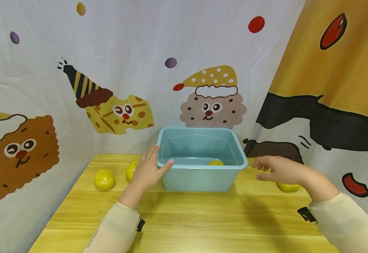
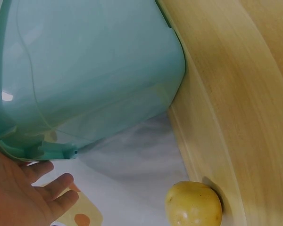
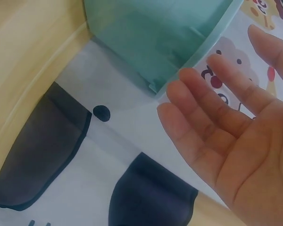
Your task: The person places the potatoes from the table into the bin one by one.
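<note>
Backdrop [image 1: 124, 38]: pale cloth with cartoon snacks, behind the worktop's far edge.
Worktop [image 1: 203, 219]: wood-look, bare along the middle front.
Tub [image 1: 199, 179]: light blue, upright, at about the middle of the far edge.
Sleeves [image 1: 116, 225]: cream, reaching in over the near edge.
Left hand [image 1: 146, 170]: open, fingers loosely extended, resting on the tub's left rim, thumb at its near-left corner; no grip on it.
Right hand [image 1: 278, 169]: half open, fingers slightly bent, holding nothing, just beside the tub's right rim.
Leftmost fruit [image 1: 104, 180]: yellow, by the left edge, toward the far-left corner.
Second fruit [image 1: 131, 171]: yellow, near the far edge, partly behind the left hand.
Right fruit [image 1: 287, 187]: yellow, toward the far-right corner, partly hidden by the right wrist.
Tub fruit [image 1: 216, 163]: yellow, inside, mostly hidden by the near wall.
</note>
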A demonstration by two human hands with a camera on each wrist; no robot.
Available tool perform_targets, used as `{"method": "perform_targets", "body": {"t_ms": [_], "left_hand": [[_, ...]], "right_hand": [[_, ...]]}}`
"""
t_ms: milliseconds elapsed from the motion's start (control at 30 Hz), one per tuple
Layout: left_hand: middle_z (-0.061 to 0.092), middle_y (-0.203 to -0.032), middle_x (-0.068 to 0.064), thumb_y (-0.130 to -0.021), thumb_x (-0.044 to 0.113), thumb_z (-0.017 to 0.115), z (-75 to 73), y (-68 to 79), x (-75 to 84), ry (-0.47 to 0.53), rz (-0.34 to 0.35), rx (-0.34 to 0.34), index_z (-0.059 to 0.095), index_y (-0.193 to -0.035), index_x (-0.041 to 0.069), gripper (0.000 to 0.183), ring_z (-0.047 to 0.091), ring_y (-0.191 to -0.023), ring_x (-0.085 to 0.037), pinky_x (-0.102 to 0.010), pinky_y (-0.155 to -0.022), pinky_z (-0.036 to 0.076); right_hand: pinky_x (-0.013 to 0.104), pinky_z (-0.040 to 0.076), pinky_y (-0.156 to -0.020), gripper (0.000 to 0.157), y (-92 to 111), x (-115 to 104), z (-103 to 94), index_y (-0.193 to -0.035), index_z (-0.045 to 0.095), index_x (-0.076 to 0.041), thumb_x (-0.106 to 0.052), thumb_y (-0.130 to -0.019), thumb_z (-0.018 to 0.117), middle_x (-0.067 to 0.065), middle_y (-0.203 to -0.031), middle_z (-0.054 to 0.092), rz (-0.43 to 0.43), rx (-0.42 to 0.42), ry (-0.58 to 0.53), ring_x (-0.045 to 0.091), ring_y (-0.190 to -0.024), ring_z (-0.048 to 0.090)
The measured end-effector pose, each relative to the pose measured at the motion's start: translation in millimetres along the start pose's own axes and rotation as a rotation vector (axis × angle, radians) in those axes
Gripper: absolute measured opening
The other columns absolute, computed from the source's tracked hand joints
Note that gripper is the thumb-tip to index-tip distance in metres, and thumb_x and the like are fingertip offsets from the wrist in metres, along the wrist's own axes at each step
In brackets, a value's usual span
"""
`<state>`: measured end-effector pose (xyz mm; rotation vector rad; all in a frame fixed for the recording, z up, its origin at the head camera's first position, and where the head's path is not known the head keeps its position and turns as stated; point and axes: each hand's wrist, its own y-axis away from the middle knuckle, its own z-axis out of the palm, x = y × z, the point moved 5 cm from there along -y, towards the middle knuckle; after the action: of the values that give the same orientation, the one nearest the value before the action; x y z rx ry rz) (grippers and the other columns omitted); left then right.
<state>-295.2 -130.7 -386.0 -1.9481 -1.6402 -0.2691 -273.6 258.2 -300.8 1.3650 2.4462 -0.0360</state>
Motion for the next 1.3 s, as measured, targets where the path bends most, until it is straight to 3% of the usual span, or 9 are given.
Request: {"method": "perform_targets", "body": {"t_ms": [233, 633, 933, 1300], "left_hand": [[0.022, -0.151, -0.008, -0.079, 0.076, 0.036, 0.3, 0.1, 0.0, -0.002, -0.002, -0.006, 0.025, -0.145, 0.012, 0.092, 0.029, -0.131, -0.036, -0.055, -0.105, 0.024], [0.024, -0.15, -0.009, -0.078, 0.077, 0.035, -0.6, -0.5, 0.3, -0.002, 0.004, 0.007, 0.025, -0.145, 0.011, 0.094, 0.029, -0.131, -0.036, -0.056, -0.104, 0.024], [0.024, -0.15, -0.01, -0.083, 0.066, 0.046, 1.2, -0.7, 0.6, 0.013, 0.013, 0.011, 0.026, -0.145, 0.011, 0.085, 0.028, -0.132, -0.036, -0.057, -0.104, 0.024], [0.023, -0.151, -0.008, -0.082, 0.069, 0.043, -0.4, -0.7, 0.9, 0.018, 0.0, -0.001, 0.025, -0.146, 0.011, 0.088, 0.028, -0.132, -0.036, -0.055, -0.104, 0.024]], "right_hand": [[0.038, 0.051, -0.075, 0.048, 3.0, 5.2, 3.0, -0.113, 0.059, -0.015, -0.051, -0.081, 0.062, -0.004, -0.101, 0.059, -0.002, 0.021, 0.012, 0.022, -0.093, 0.059], [0.035, 0.05, -0.074, 0.044, 8.5, 23.8, 13.6, -0.113, 0.058, -0.012, -0.045, -0.084, 0.062, -0.003, -0.106, 0.059, -0.008, 0.033, -0.063, 0.019, -0.095, 0.055], [0.038, 0.05, -0.076, 0.046, 15.6, 37.6, 21.3, -0.116, 0.056, -0.009, -0.042, -0.084, 0.063, 0.004, -0.112, 0.058, 0.03, 0.049, -0.105, 0.024, -0.097, 0.056], [0.033, 0.049, -0.072, 0.049, 19.7, 55.5, 33.7, -0.117, 0.057, -0.01, -0.045, -0.084, 0.062, 0.008, -0.116, 0.057, 0.079, 0.078, -0.142, 0.024, -0.097, 0.055]]}}
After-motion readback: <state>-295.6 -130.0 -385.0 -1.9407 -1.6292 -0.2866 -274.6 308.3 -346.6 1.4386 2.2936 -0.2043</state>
